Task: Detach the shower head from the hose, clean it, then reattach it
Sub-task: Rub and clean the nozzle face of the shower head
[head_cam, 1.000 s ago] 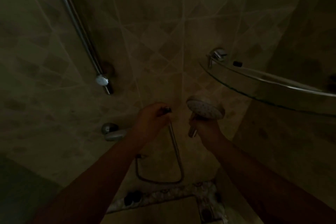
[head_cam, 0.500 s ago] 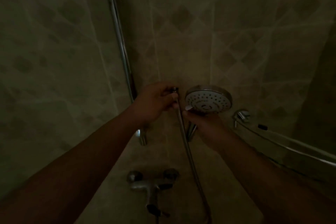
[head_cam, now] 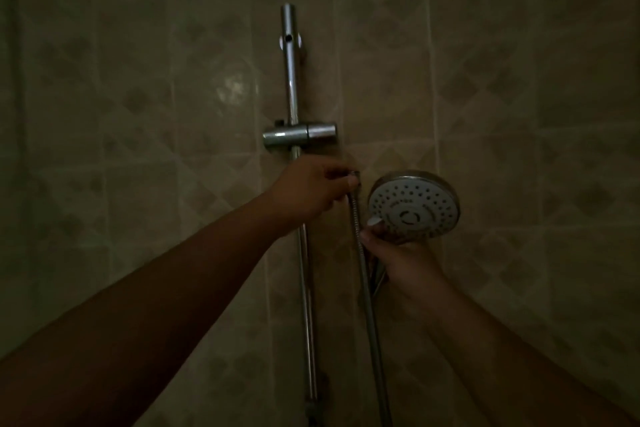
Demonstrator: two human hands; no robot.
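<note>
Head view, dim light: the left hand [head_cam: 313,189] is raised in front of the chrome slide rail [head_cam: 292,94], its fingers curled and pinching the top end of the metal hose [head_cam: 367,288]. From that pinch the hose hangs straight down between the two forearms and leaves the picture at the bottom edge. The right hand [head_cam: 403,258] is just to the right of the hose and lower than the left hand, wrapped round the handle of the shower head [head_cam: 414,208]. The round spray face of the shower head sits directly above that hand and is turned toward the camera. The head's face lies just beside the hose end, apart from it. Above the left hand, the sliding holder [head_cam: 299,134] sits on the rail, against the tiled wall [head_cam: 519,80]
</note>
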